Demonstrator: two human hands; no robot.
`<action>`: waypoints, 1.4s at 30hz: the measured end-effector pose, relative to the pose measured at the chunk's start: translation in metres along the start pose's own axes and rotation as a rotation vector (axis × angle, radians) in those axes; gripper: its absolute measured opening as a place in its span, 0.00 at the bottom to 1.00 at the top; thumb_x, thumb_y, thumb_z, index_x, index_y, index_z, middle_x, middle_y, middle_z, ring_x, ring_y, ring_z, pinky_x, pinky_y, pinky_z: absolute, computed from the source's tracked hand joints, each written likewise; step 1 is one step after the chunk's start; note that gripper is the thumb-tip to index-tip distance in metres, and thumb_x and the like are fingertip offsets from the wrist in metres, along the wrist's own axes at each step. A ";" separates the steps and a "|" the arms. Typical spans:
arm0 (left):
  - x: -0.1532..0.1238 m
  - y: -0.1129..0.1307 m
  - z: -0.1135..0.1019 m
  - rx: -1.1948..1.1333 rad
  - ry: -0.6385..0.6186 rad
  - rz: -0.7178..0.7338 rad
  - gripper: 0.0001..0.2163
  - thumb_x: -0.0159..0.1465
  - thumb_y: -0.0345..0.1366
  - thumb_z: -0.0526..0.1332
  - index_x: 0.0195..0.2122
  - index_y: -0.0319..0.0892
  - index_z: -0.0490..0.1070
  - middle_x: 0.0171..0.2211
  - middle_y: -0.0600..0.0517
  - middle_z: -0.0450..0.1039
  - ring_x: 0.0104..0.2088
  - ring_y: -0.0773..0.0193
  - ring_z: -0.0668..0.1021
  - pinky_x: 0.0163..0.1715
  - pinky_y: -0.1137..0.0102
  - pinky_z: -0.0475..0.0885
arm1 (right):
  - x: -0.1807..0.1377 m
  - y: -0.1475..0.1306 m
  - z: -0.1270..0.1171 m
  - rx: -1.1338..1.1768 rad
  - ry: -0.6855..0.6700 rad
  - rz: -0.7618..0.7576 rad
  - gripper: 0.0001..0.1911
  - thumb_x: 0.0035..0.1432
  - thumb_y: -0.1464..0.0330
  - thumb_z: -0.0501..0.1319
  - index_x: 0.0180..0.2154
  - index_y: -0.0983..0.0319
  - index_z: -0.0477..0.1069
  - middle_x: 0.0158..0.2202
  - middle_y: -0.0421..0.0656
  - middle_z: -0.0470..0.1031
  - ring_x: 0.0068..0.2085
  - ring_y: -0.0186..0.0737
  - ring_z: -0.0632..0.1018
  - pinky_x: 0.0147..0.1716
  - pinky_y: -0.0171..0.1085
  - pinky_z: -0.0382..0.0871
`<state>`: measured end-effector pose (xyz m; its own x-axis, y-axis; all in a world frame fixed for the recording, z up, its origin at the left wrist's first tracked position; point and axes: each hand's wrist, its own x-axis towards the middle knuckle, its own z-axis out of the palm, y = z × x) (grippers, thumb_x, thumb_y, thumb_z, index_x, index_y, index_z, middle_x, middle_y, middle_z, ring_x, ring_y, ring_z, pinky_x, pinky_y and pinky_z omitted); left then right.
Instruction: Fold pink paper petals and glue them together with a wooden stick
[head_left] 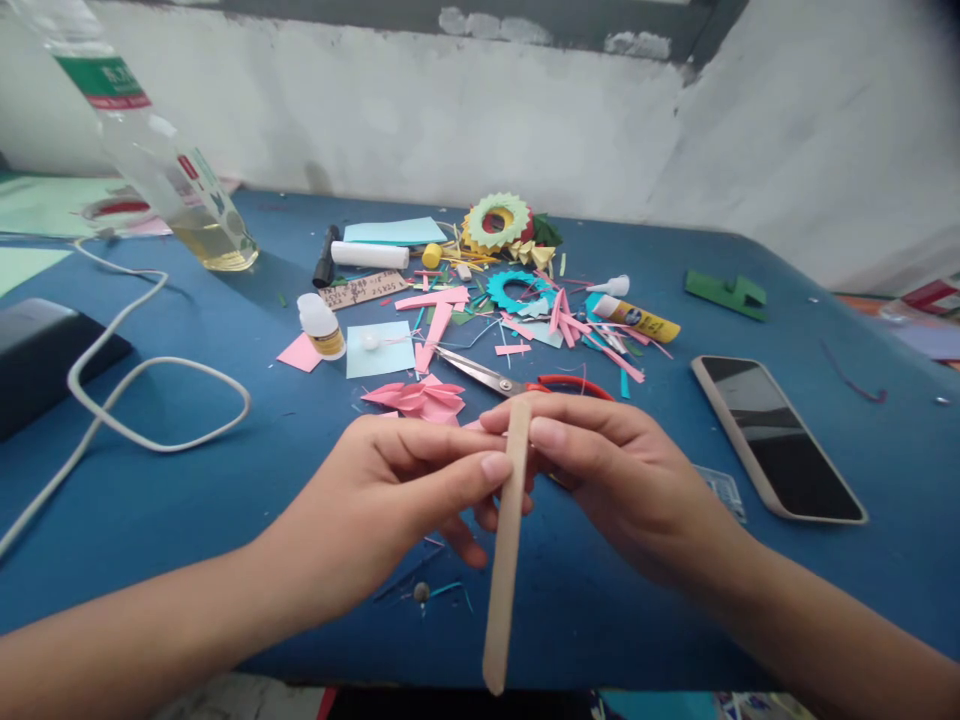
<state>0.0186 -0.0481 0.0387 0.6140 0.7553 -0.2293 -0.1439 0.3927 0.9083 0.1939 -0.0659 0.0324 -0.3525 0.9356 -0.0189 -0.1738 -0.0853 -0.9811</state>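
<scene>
A pale wooden craft stick (504,580) is held above the table's front part, its long end tilted down toward me. My left hand (420,475) pinches the stick's upper part from the left, thumb on its face. From the other side, my right hand (615,455) grips near the top end with thumb and fingers. Just beyond my fingers lie red-handled scissors (491,378), partly hidden by my right hand, and folded pink paper pieces (418,400). A small glue bottle (321,330) stands behind my left hand, close to a light blue paper square (380,350).
Paper scraps, a yellow glue stick (641,318) and toothed paper rings (498,220) cover the table's far middle. A phone (780,440) lies at right. On the left are a white cable (161,445), a black box (52,360) and a tall clear bottle (180,190).
</scene>
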 end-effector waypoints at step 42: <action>0.013 -0.014 -0.003 0.681 0.285 0.320 0.10 0.57 0.30 0.58 0.22 0.36 0.77 0.17 0.53 0.74 0.18 0.71 0.73 0.16 0.79 0.66 | 0.004 0.014 0.010 -0.503 0.221 -0.122 0.11 0.57 0.67 0.58 0.28 0.55 0.79 0.25 0.37 0.79 0.29 0.36 0.80 0.29 0.31 0.76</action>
<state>0.0265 -0.0422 0.0221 0.3879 0.9181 0.0811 0.2818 -0.2019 0.9380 0.1809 -0.0668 0.0206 -0.1473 0.9825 0.1140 0.2772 0.1517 -0.9488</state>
